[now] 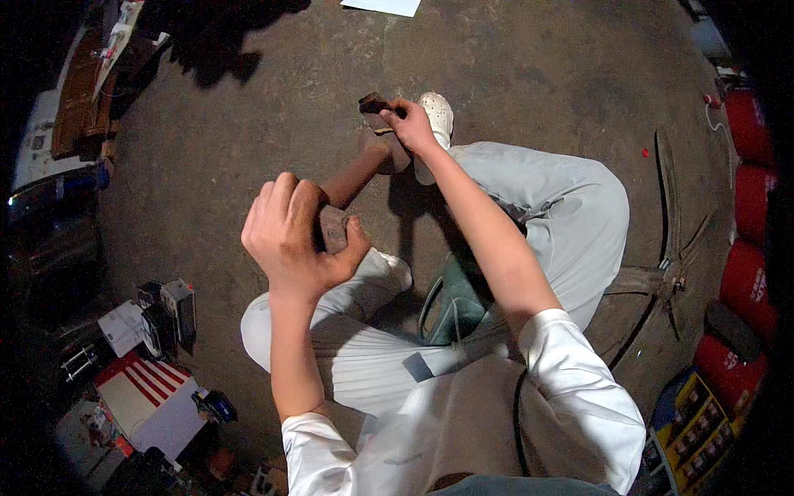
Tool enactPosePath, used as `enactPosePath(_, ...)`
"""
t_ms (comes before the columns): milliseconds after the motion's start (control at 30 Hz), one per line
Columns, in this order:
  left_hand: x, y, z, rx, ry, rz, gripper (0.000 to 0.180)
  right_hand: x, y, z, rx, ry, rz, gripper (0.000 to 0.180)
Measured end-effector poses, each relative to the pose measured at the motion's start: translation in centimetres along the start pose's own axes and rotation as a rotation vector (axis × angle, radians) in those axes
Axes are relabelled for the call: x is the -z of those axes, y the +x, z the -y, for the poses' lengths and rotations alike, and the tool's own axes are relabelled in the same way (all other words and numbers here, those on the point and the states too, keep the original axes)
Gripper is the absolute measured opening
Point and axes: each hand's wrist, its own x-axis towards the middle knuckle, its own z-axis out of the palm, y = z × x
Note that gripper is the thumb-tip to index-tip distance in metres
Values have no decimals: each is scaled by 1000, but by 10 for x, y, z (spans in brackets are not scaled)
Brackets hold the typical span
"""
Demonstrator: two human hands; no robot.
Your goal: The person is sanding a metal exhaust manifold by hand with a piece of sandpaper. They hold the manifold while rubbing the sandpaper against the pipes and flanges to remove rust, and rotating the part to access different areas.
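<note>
My left hand (pixel 289 236) is raised at left of centre, its fingers and thumb closed round a grey-brown block (pixel 334 229). Behind that hand, a thick brown bar (pixel 357 180) slants up and right toward a rounded brown piece (pixel 394 155); whether the bar touches the block cannot be told. Farther away, my right hand (pixel 409 126) pinches a small dark brown piece (pixel 375 103) just above the rounded one. Its exact kind is unclear. The right fingertips partly cover it.
I sit with knees bent, a pale clog (pixel 437 116) beside my right hand. A green container (pixel 455 306) stands between my legs. A fan-like base (pixel 662 281) lies at right, near red containers (pixel 748 277). Boxes (pixel 124 328) and a striped red-white box (pixel 153 397) crowd the left.
</note>
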Motion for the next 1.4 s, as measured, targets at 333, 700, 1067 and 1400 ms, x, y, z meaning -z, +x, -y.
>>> enactPosePath(333, 10, 9, -7, -20, -8, 23, 32, -1, -18, 2, -29, -3, 45, 37)
enactPosePath(700, 8, 10, -1, 15, -25, 28, 37, 10, -35, -10, 0, 63, 125, 31)
enactPosePath(1067, 0, 2, 2, -16, -13, -50, 34, 18, 0, -26, -245, 224, -212, 33)
enactPosePath(1400, 7, 5, 5, -15, -17, -38, 33, 21, -43, -2, -268, 364, 165, 31)
